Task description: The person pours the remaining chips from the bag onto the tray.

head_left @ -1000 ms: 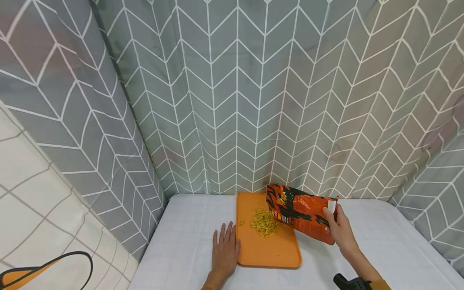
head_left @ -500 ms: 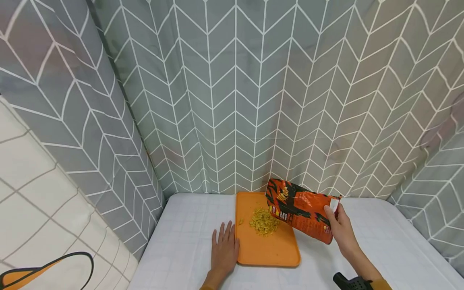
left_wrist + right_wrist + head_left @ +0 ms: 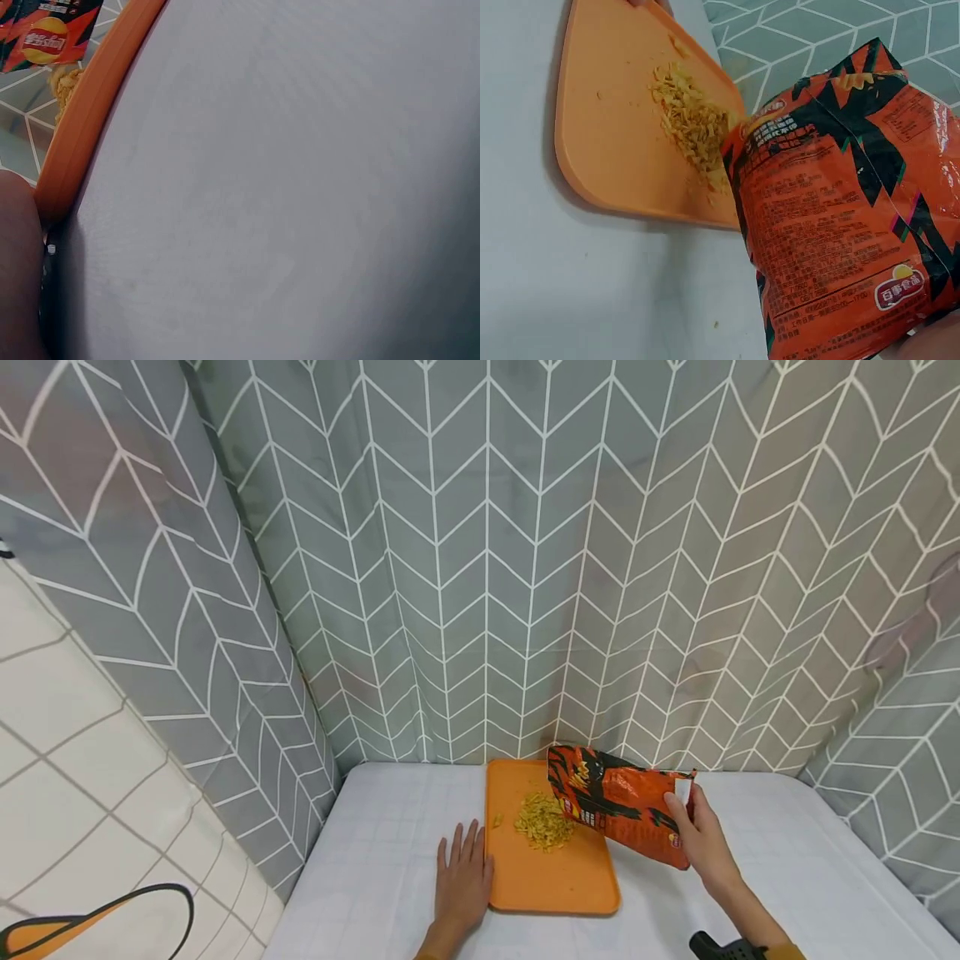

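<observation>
My right hand (image 3: 702,837) grips the bottom end of a red and black chip bag (image 3: 618,802), thumb on top. The bag is tilted, its far end lower left over an orange tray (image 3: 555,885). A heap of yellow chip pieces (image 3: 543,821) lies on the tray beside that end. In the right wrist view the printed back of the bag (image 3: 840,217) fills the right side, and the chip pieces (image 3: 690,120) show past its edge. My left hand (image 3: 462,881) lies flat with fingers spread on the table, its thumb side against the tray's left edge (image 3: 97,97).
The table (image 3: 382,843) has a white cloth. Behind it hangs a grey curtain (image 3: 480,568) with white zigzag lines, close to the tray's far edge. An orange thing with a black cord loop (image 3: 45,935) sits at the lower left. A few crumbs (image 3: 716,325) lie on the cloth.
The bag lifts slightly at its far end, then comes down again, in the right hand's grip. The left hand and the tray stay in place.
</observation>
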The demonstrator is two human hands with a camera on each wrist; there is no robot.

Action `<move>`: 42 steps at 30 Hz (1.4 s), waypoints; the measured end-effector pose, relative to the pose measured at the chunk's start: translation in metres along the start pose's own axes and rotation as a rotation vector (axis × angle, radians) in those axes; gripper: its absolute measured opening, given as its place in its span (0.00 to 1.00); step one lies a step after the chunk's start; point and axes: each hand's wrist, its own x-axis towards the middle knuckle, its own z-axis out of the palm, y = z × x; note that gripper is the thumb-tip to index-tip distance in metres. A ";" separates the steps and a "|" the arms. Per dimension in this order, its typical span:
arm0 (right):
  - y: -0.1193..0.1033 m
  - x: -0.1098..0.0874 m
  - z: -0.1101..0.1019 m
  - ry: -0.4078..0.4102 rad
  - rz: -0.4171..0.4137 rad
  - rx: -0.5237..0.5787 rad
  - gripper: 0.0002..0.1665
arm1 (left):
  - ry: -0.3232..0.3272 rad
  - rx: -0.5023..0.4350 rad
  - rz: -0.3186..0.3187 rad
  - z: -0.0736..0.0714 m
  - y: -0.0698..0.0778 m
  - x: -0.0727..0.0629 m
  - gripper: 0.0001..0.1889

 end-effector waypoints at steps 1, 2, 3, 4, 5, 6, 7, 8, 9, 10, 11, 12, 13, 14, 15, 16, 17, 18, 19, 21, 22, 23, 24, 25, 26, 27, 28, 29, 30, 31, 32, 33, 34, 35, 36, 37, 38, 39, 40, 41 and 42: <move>0.000 0.000 0.000 0.002 -0.006 -0.016 0.31 | 0.005 -0.003 0.001 0.001 0.000 0.000 0.29; 0.000 0.000 0.001 0.003 -0.009 -0.017 0.31 | 0.012 -0.004 0.005 0.002 -0.001 0.001 0.29; 0.000 0.000 0.001 0.001 -0.005 0.002 0.32 | 0.018 -0.006 0.006 0.003 -0.001 0.001 0.29; 0.001 0.000 0.001 0.000 0.002 0.029 0.33 | 0.027 -0.009 0.008 0.004 -0.001 0.001 0.29; 0.001 0.000 0.001 0.005 0.008 0.055 0.35 | 0.035 -0.009 0.010 0.005 -0.002 0.001 0.29; 0.001 0.000 0.001 0.009 0.020 0.075 0.36 | 0.040 -0.009 0.011 0.006 -0.002 0.001 0.29; 0.001 0.000 0.001 0.014 0.026 0.082 0.37 | 0.041 -0.007 0.011 0.006 -0.002 0.001 0.29; 0.001 0.000 0.001 0.016 0.030 0.084 0.37 | 0.041 -0.007 0.011 0.007 -0.001 0.001 0.29; 0.002 0.000 0.001 0.019 0.030 0.079 0.36 | 0.041 -0.008 0.010 0.006 -0.001 0.001 0.29; 0.002 0.000 0.001 0.024 0.023 0.061 0.35 | 0.038 -0.010 0.009 0.005 -0.001 0.001 0.29; 0.002 0.000 0.001 0.031 0.011 0.029 0.33 | 0.032 -0.012 0.006 0.004 0.000 0.000 0.29; 0.003 0.000 0.001 0.034 -0.002 0.000 0.32 | 0.025 -0.014 0.004 0.003 0.000 0.000 0.29; 0.003 0.000 0.001 0.036 -0.014 -0.012 0.31 | 0.018 -0.017 0.002 0.002 0.001 0.000 0.29; 0.003 0.000 0.001 0.035 -0.016 -0.015 0.30 | 0.014 -0.019 0.001 0.001 0.001 0.000 0.29; 0.003 0.001 0.001 0.034 -0.018 -0.013 0.30 | 0.007 -0.021 -0.002 0.000 0.001 0.000 0.29; 0.003 0.001 0.001 0.030 -0.016 -0.001 0.32 | 0.004 -0.021 -0.003 0.000 0.002 0.000 0.29; 0.003 0.001 0.001 0.026 -0.008 0.020 0.34 | 0.005 -0.020 -0.002 -0.001 0.002 -0.001 0.29; 0.002 0.001 0.000 0.016 0.008 0.058 0.35 | 0.008 -0.019 0.000 -0.001 0.002 -0.001 0.29; 0.002 0.000 -0.001 0.004 0.024 0.106 0.37 | 0.020 -0.024 0.005 0.000 0.001 -0.001 0.29; 0.003 0.000 -0.002 0.000 0.042 0.179 0.40 | 0.034 -0.025 0.013 0.001 0.001 -0.001 0.29; 0.003 -0.001 -0.003 0.002 0.040 0.188 0.40 | 0.041 -0.026 0.017 0.001 0.001 -0.001 0.29; 0.003 -0.001 -0.004 0.004 0.029 0.178 0.39 | 0.044 -0.027 0.018 0.002 0.001 -0.002 0.29; 0.003 -0.001 -0.004 -0.001 0.017 0.164 0.37 | 0.050 -0.036 0.020 0.002 0.000 -0.002 0.29; 0.002 -0.001 -0.004 0.005 0.001 0.128 0.34 | 0.055 -0.036 0.022 0.002 0.000 -0.002 0.29; 0.002 0.000 -0.004 0.012 -0.017 0.078 0.32 | 0.053 -0.032 0.022 0.001 0.000 -0.002 0.29; 0.001 0.000 -0.004 0.013 -0.027 0.038 0.32 | 0.052 -0.037 0.019 0.001 0.000 -0.002 0.29; 0.001 0.000 -0.004 0.008 -0.029 0.013 0.31 | 0.052 -0.042 0.017 0.001 0.000 -0.002 0.29; 0.000 0.000 -0.004 0.000 -0.025 0.010 0.31 | 0.048 -0.045 0.015 0.000 0.000 -0.002 0.29; 0.000 0.000 -0.004 -0.007 -0.017 0.019 0.32 | 0.045 -0.047 0.014 0.000 0.000 -0.002 0.29; 0.000 0.000 -0.005 -0.012 -0.012 0.041 0.34 | 0.038 -0.039 0.013 -0.001 0.000 -0.002 0.29; 0.000 0.001 -0.005 -0.027 -0.010 0.091 0.36 | 0.030 -0.041 0.009 -0.002 0.001 -0.002 0.29; 0.000 0.001 -0.006 -0.038 -0.008 0.154 0.37 | 0.021 -0.040 0.004 -0.002 0.001 -0.002 0.29; 0.001 0.002 -0.007 -0.046 -0.012 0.188 0.38 | 0.017 -0.034 0.003 -0.002 0.001 -0.002 0.30; 0.001 0.003 -0.007 -0.048 -0.014 0.194 0.38 | 0.012 -0.031 0.001 -0.002 0.001 -0.002 0.30; 0.001 0.004 -0.007 -0.050 -0.022 0.188 0.38 | 0.010 -0.028 -0.001 -0.003 0.002 -0.002 0.30; 0.001 0.005 -0.007 -0.053 -0.022 0.177 0.38 | 0.008 -0.026 -0.004 -0.003 0.002 -0.002 0.30; 0.001 0.005 -0.006 -0.055 -0.018 0.154 0.37 | 0.006 -0.023 -0.006 -0.003 0.002 -0.002 0.30; 0.000 0.006 -0.005 -0.050 -0.013 0.104 0.36 | 0.007 -0.021 -0.007 -0.002 0.002 -0.002 0.29; 0.000 0.006 -0.004 -0.048 -0.005 0.047 0.36 | 0.009 -0.019 -0.006 -0.002 0.002 -0.002 0.29; -0.001 0.006 -0.004 -0.050 0.006 0.014 0.35 | 0.006 -0.018 -0.006 -0.001 0.002 -0.002 0.29; -0.001 0.005 -0.003 -0.057 0.010 0.002 0.35 | 0.007 -0.018 -0.006 -0.001 0.002 -0.002 0.29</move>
